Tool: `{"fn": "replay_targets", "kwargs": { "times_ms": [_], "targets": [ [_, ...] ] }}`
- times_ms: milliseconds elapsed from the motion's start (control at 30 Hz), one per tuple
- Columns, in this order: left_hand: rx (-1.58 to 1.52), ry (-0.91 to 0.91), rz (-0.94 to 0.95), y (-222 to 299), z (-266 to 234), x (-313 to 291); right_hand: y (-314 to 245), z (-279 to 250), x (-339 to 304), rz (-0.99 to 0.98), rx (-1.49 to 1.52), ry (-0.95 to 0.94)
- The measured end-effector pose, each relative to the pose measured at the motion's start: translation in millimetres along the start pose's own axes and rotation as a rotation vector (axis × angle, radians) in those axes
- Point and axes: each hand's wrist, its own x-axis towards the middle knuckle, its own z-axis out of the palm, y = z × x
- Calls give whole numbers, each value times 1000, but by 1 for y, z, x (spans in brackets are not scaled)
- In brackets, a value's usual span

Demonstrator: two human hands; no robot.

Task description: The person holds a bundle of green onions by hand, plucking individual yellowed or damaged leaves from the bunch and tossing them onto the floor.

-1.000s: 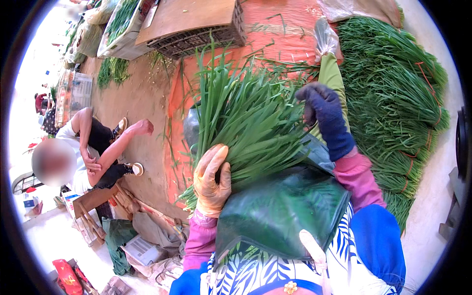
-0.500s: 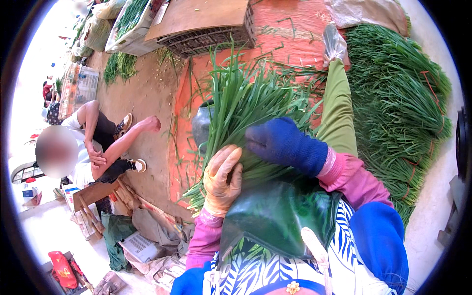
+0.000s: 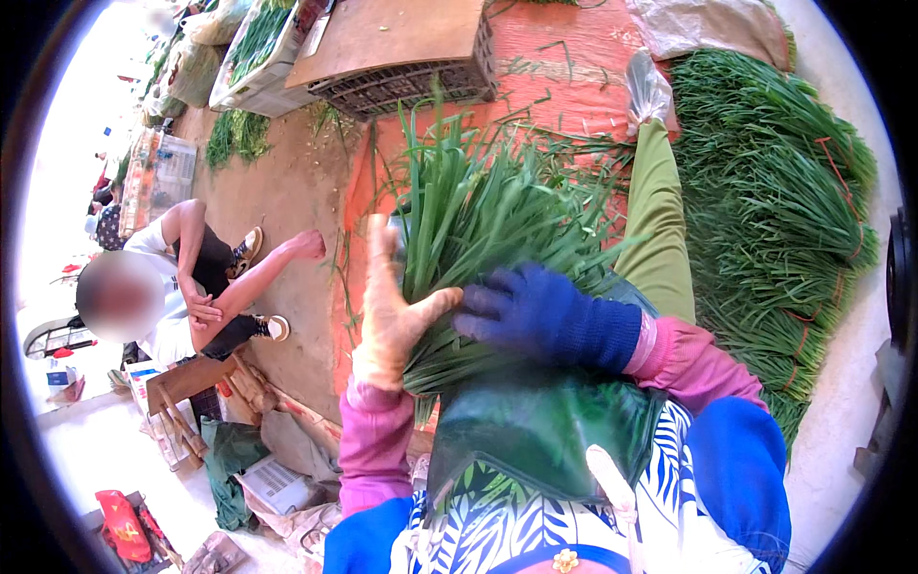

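Observation:
A large loose bunch of flat-leaved garlic chives [image 3: 497, 206] lies across my lap, its leaf tips fanning away from me. My left hand [image 3: 390, 306], in a pale yellow glove, is open at the bunch's left side, fingers stretched upward and thumb pointing right against the leaves. On top of the bunch rests my right hand [image 3: 540, 316] in a dark blue knitted glove. Its fingers are spread over the leaves and somewhat blurred. Beneath the chives a dark green shiny apron [image 3: 545, 430] covers my lap. The leaves hide part of what lies below.
Tied chives [image 3: 765, 210] are heaped along the right. A red-orange sheet [image 3: 535, 57] covers the ground ahead, near a crate with a brown board [image 3: 402, 43]. At left sits another person [image 3: 158, 239]. Cloths and a white box [image 3: 277, 483] lie at lower left.
My left hand has opened from its curled pose and moved left and up along the bunch. My right hand's closed fingers have spread, and the bunch has shifted slightly.

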Motion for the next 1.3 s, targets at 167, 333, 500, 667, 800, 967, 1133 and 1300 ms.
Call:
{"fn": "replay_targets", "kwargs": {
  "times_ms": [167, 333, 500, 667, 800, 967, 1133, 1300],
  "targets": [
    [-118, -143, -416, -20, -7, 5, -8, -2, -15, -8, 181, -360],
    [-628, 86, -472, -24, -5, 2, 3, 6, -43, 100, 473, -165],
    [-596, 187, -458, -35, -6, -6, 8, 14, -49, 146, 586, -99],
    [-540, 273, -372, -27, 5, -16, 24, -6, -49, 235, 763, -37],
    [-480, 263, -329, -30, 8, -20, 56, -39, -39, 395, 803, 271],
    [-398, 225, -294, -31, 11, -29, 70, -74, 6, 514, 637, 518],
    [-377, 208, -286, -21, 15, -35, 71, -84, 35, 542, 871, 429],
    [-329, 227, -235, -14, 21, -38, 62, -74, 70, 374, 333, 180]
  ]
}}
